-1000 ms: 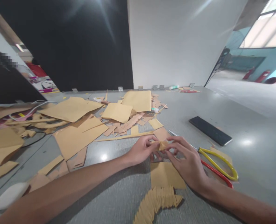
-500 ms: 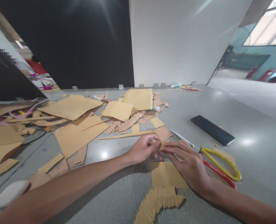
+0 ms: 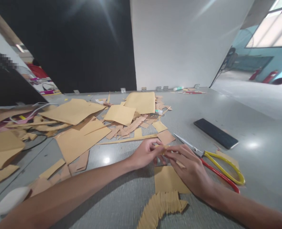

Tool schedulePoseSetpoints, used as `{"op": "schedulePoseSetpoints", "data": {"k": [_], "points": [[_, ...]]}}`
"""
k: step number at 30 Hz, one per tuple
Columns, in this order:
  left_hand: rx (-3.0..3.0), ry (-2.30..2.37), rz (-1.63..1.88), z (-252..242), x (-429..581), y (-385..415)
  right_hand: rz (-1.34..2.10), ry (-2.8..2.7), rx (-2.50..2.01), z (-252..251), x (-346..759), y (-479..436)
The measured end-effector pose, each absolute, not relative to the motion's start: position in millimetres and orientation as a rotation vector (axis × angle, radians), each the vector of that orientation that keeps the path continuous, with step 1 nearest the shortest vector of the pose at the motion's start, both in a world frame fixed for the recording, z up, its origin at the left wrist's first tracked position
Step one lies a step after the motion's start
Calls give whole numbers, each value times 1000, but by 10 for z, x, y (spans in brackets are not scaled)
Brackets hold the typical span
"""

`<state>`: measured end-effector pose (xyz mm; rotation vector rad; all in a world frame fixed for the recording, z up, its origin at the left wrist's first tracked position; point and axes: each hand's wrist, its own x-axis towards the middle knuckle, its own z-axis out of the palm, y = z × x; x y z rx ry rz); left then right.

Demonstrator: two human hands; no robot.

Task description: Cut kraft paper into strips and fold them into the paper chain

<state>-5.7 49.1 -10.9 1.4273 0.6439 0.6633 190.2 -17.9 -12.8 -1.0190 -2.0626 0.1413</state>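
My left hand (image 3: 148, 152) and my right hand (image 3: 187, 162) meet above the table, both pinching a small piece of tan paper (image 3: 164, 149). Fingers cover most of that piece. Just below them a flat tan paper rectangle (image 3: 169, 179) lies on the table, partly under my right hand. Closer to me, a curved strip of overlapping folded paper (image 3: 158, 206) touches or overlaps the rectangle's lower edge. Scissors (image 3: 204, 154) with one yellow and one red handle lie beside my right hand, blades pointing up and left.
A black phone (image 3: 216, 133) lies at the right. Brown paper sheets (image 3: 83, 140) and scraps spread over the left and middle of the grey table (image 3: 121, 197). A white rounded object (image 3: 10, 200) sits by my left forearm. Black and white panels (image 3: 174, 44) stand along the back.
My right fingers have closed in on the small paper piece, so less of it shows. The view has shifted slightly; the things on the table stay put.
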Motion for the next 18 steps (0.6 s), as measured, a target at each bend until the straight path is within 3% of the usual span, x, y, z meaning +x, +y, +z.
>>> {"op": "schedulePoseSetpoints", "data": {"k": [8,14,18], "points": [[1460,690,714,-156,-54,511,125,-1954,-1158,-146,1879,-191],[1534,709,679,-146,-67,483,504,-1880,-1458,-134,1895,-160],[1538,709,668,-127,-61,455,517,-1925,-1407,-103,1868,-156]]}}
